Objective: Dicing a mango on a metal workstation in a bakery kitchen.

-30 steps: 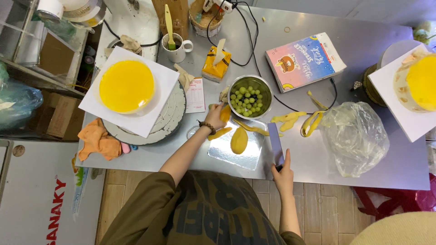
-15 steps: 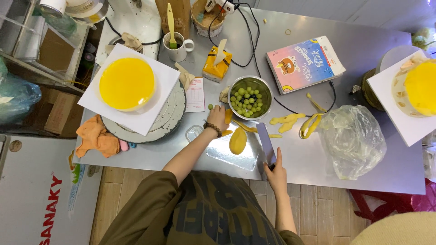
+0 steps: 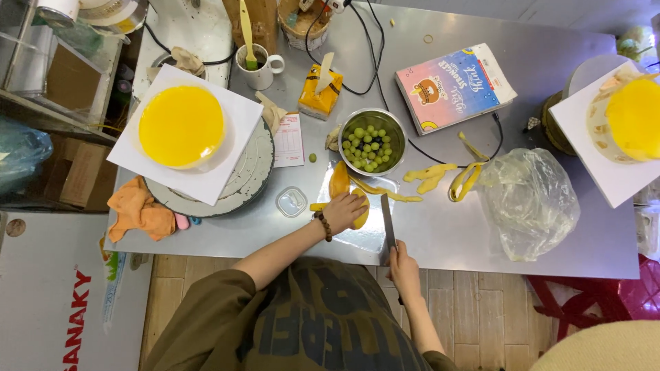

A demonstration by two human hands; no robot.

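On the metal table [image 3: 522,82], the left hand [image 3: 342,210] presses down, fingers curled, on a peeled mango [image 3: 360,214] lying on a steel tray [image 3: 357,237], at six o'clock from the bowl of grapes [image 3: 368,139], while the right hand [image 3: 401,262] grips a knife [image 3: 387,220] just beside the fruit, at its three o'clock.

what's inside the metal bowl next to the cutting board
The metal bowl holds a heap of round green grapes with a few darker ones mixed in. The grapes cover the bottom of the bowl, so anything beneath them is hidden.
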